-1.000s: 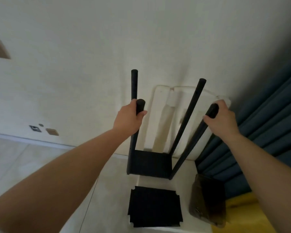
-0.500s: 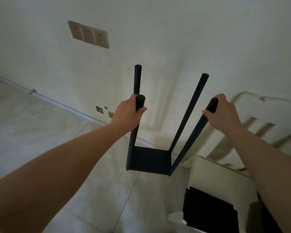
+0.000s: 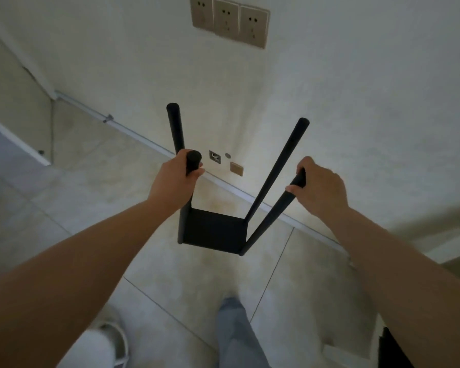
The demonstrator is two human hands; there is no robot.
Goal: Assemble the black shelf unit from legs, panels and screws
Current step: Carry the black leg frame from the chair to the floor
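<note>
I hold a partly built black shelf unit in the air above the tiled floor. It is a square black panel [image 3: 215,234] with black legs rising from its corners. My left hand [image 3: 173,182] grips the near left leg [image 3: 193,162] just under its top end. My right hand [image 3: 319,190] grips the near right leg [image 3: 272,217] close to its top. The far left leg [image 3: 175,128] and the far right leg [image 3: 282,162] stand free between my hands. A second black panel [image 3: 392,350] shows partly at the bottom right edge.
A white wall with a row of beige sockets [image 3: 229,21] faces me, with a low outlet [image 3: 214,156] near the skirting. Light floor tiles [image 3: 85,187] spread below. My trouser leg [image 3: 237,333] and a white slipper [image 3: 109,343] are underneath. A pale frame [image 3: 19,144] stands at left.
I have turned left while carrying the unit. The white packaging, the curtain and the loose panel have slid off to the right, and the wall sockets and open floor came into view. Both grips are unchanged.
</note>
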